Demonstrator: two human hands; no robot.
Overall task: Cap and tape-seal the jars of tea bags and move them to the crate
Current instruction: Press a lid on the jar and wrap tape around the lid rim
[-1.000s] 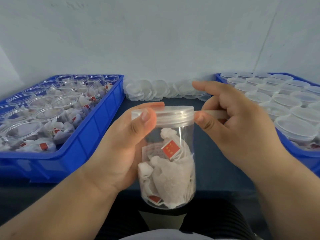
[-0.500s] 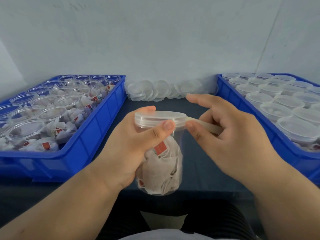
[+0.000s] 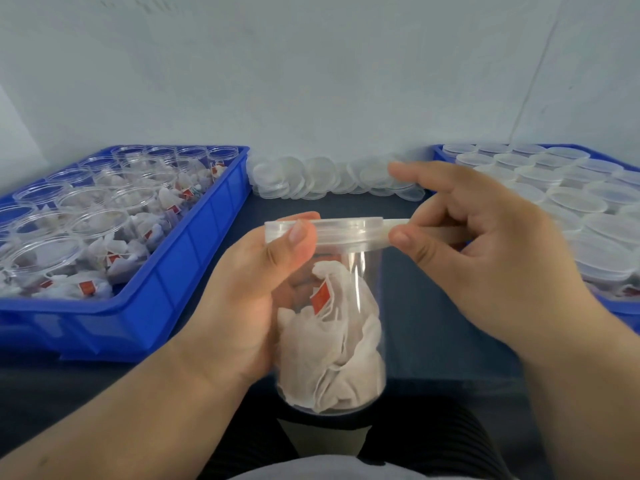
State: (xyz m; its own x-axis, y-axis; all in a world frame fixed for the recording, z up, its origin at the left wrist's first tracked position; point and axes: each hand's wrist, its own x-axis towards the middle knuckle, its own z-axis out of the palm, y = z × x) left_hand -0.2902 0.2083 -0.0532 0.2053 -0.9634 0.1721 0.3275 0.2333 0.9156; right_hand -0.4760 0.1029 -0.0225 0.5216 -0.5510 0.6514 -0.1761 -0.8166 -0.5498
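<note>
Clear plastic jar (image 3: 349, 271) of tea bags, lid (image 3: 346, 229) on, held upright over the near table (image 3: 433, 313) edge, between blue left crate (image 3: 180, 282) and blue right crate (image 3: 621, 311). Left hand (image 3: 242, 299) wraps the jar body, thumb pressed on the lid rim. Right hand (image 3: 491, 258) pinches a tape strip (image 3: 393, 226), stretched level off the lid's right side.

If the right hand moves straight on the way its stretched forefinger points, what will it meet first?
Probably the loose lids by the wall: the right hand points left, past the jar, but depth is unclear.
</note>
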